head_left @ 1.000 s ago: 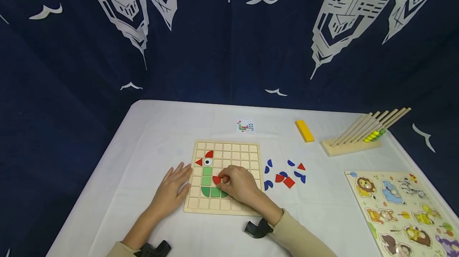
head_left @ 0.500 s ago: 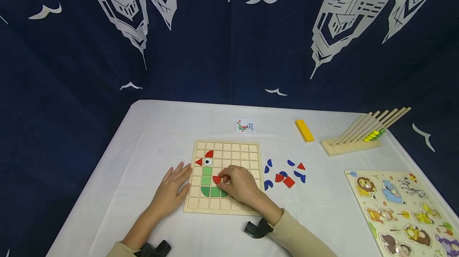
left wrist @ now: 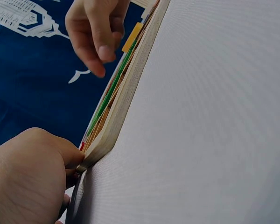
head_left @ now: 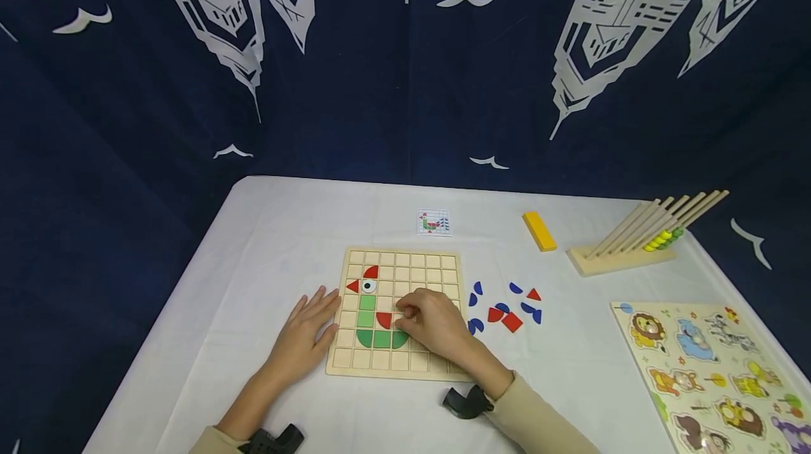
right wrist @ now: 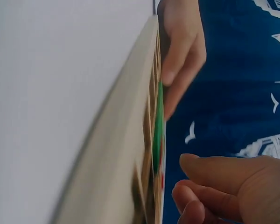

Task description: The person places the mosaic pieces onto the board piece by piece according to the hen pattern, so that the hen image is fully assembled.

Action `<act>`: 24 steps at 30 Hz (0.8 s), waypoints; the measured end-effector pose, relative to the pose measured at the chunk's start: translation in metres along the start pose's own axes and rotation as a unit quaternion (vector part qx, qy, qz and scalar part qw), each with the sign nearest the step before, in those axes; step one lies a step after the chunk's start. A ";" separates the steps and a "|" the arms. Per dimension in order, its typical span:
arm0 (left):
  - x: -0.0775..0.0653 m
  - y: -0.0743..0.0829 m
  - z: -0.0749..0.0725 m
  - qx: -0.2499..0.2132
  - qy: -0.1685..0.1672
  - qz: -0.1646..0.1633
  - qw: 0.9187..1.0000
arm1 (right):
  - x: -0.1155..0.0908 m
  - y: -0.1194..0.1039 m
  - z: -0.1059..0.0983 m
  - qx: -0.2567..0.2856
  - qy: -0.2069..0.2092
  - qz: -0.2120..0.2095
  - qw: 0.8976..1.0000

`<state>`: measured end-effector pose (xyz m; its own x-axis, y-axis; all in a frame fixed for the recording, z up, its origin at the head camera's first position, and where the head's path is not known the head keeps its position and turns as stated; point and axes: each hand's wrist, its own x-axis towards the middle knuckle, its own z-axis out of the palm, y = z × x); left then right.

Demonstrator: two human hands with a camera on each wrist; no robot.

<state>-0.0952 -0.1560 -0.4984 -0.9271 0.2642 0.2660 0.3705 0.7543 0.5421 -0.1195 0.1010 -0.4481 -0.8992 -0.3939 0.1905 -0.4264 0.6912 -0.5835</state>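
A wooden grid board (head_left: 355,364) lies on the white table. Set in its cells are a red quarter-round piece (head_left: 371,272), a red triangle (head_left: 353,286), an eye tile (head_left: 368,286), green squares (head_left: 366,303) and green rounded corner pieces (head_left: 365,337). Another red quarter-round piece (head_left: 384,319) sits above the green bottom row. Just right of it hovers my right hand (head_left: 434,324), thumb and fingertips apart with nothing between them. My left hand (head_left: 306,333) lies flat with straight fingers at the board's left edge; in the left wrist view its fingertips touch the board's corner.
Loose blue half-round pieces (head_left: 515,288), a red square (head_left: 512,322) and other red pieces (head_left: 495,314) lie right of the board. A pattern card (head_left: 434,222), a yellow block (head_left: 539,231), a peg rack (head_left: 621,260) and an animal puzzle (head_left: 716,369) are farther out.
My right hand has let go of the red quarter-round piece and moved slightly right. The piece now lies in a cell beside the green column. My left hand stays put.
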 end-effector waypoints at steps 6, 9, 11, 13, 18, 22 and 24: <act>0.001 0.001 -0.001 -0.001 0.004 0.002 1.000 | -0.024 0.027 -0.035 -0.002 0.042 0.021 0.999; 0.001 0.002 -0.001 -0.003 0.005 0.003 1.000 | -0.042 0.046 -0.054 -0.005 0.076 0.037 0.996; 0.001 0.002 -0.001 -0.004 0.005 0.003 1.000 | -0.055 0.059 -0.065 -0.014 0.098 0.053 0.994; 0.001 0.002 -0.001 -0.004 0.004 0.003 1.000 | -0.067 0.069 -0.073 -0.024 0.113 0.081 0.990; 0.000 0.002 -0.001 -0.006 0.004 0.001 1.000 | -0.091 0.087 -0.084 -0.044 0.119 0.173 0.977; 0.000 0.001 0.000 -0.006 0.005 -0.001 1.000 | -0.098 0.097 -0.082 -0.049 0.116 0.210 0.969; 0.000 0.001 0.000 -0.006 0.004 -0.002 1.000 | -0.099 0.101 -0.079 -0.048 0.118 0.217 0.968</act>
<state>-0.0950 -0.1549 -0.4981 -0.9280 0.2566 0.2702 0.3677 0.7475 0.5532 -0.0816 0.2572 -0.4635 -0.9882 0.0881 0.1256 -0.0002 0.8183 -0.5748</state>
